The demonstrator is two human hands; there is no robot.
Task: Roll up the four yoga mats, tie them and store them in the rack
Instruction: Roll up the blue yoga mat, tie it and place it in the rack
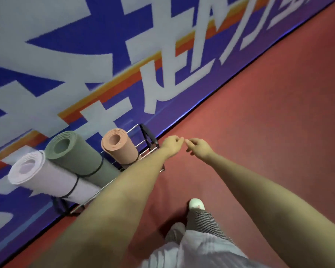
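Three of the four mats were already stored. A pale lilac rolled foam mat (46, 178), an olive green rolled foam mat (79, 157) and a salmon rolled foam mat (120, 147) were seen standing side by side, tilted, in the chrome wire rack (147, 149). Each was bound by a thin black band. The rack was set on the red floor (259, 132), against the blue wall banner with white lettering (66, 55). The stretch of rack beside its black end frame (148, 135), just right of the salmon mat, was left unfilled.

The step in hand was judged to be the turn from the third mat to the fourth, which was nowhere in view. The next move was therefore judged to call for that mat to be found, rolled tight and tied, then carried back and lowered into the free end of the rack.

The left hand (172, 145) and right hand (198, 147) were held out over the floor with fingertips almost meeting. The grip of each was loosely curled, and nothing could be seen held in either, though the frame was blurred there. The left grip was placed just beside the rack's right end and near the salmon mat without touching it. The right grip was farther out, and both were well apart from the lilac mat.
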